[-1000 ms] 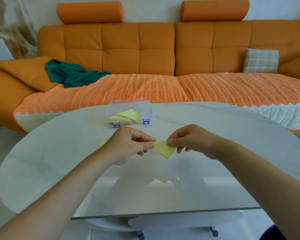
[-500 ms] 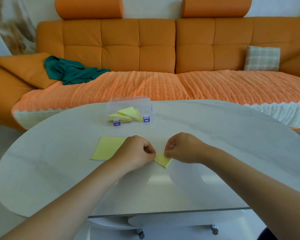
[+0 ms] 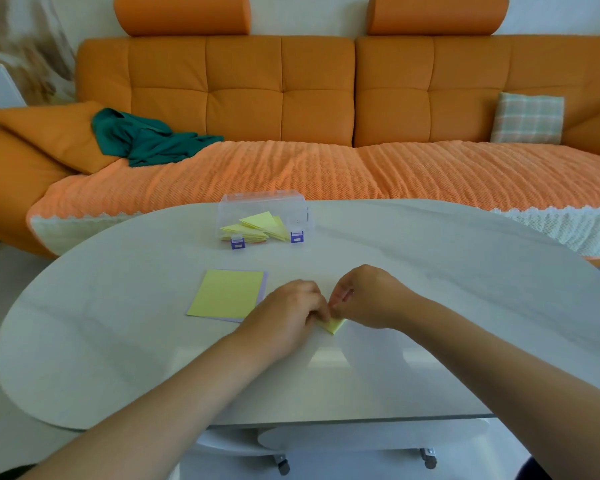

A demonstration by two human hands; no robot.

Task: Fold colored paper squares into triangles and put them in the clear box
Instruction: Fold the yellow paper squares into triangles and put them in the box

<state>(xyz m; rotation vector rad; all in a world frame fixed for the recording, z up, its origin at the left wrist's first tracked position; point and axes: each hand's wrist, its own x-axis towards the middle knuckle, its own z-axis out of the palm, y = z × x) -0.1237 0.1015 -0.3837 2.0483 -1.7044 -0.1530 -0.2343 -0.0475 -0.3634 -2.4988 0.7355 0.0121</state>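
"On the white table (image 3: 430,271), near its front edge, what did you see the hands doing?"

"Both were low on the surface and very close to each other, the knuckles almost touching. The left hand (image 3: 288,313) had its fingers curled and closed on a small folded yellow paper (image 3: 334,325). The right hand (image 3: 368,299) also had the fingers bent, and its fingertips nipped the same paper from the other side."

"Could you see the whole paper?"

"No, only one pointed corner showed below the two hands. It lay flat on the table. The rest was hidden under the fingers."

"And where were the other papers?"

"A stack of yellow squares (image 3: 227,294) lay just left of the left hand, with a pale purple sheet (image 3: 264,282) showing at its edge. Farther back stood the clear box (image 3: 264,202), well apart from the hands, with several yellow triangles (image 3: 257,225) inside it. Behind the table was an orange sofa (image 3: 243,95) with a green cloth (image 3: 146,138) and a checked cushion (image 3: 527,117)."
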